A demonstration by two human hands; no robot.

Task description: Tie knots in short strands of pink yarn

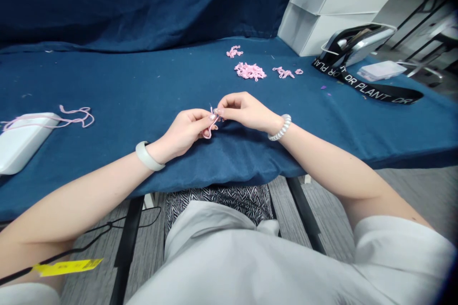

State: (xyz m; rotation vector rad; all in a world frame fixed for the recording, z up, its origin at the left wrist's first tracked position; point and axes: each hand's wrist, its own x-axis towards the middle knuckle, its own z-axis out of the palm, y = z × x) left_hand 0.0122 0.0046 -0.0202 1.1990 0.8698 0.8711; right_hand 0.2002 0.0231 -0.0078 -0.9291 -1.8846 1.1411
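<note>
Over the front part of the blue-covered table, my two hands meet fingertip to fingertip. My left hand (191, 128) is closed in a pinch on a thin pink cord (208, 135), whose small loop hangs below the fingers. A short end of it pokes up between the hands, with a pale thin tip. Closed as well, my right hand (243, 110) pinches the cord right beside the left thumb; the exact spot is partly hidden by the fingers. Beyond the hands lies a pile of small pink cord loops (250, 71), with smaller groups of pink loops (284, 73) around it.
At the left, a longer pink cord (84, 116) trails over a white box (26, 140). Stacked white boxes (332, 28) stand at the back right. Near them are an open bag (361, 45) with a black lettered strap (379, 90) and a flat clear case (382, 70).
</note>
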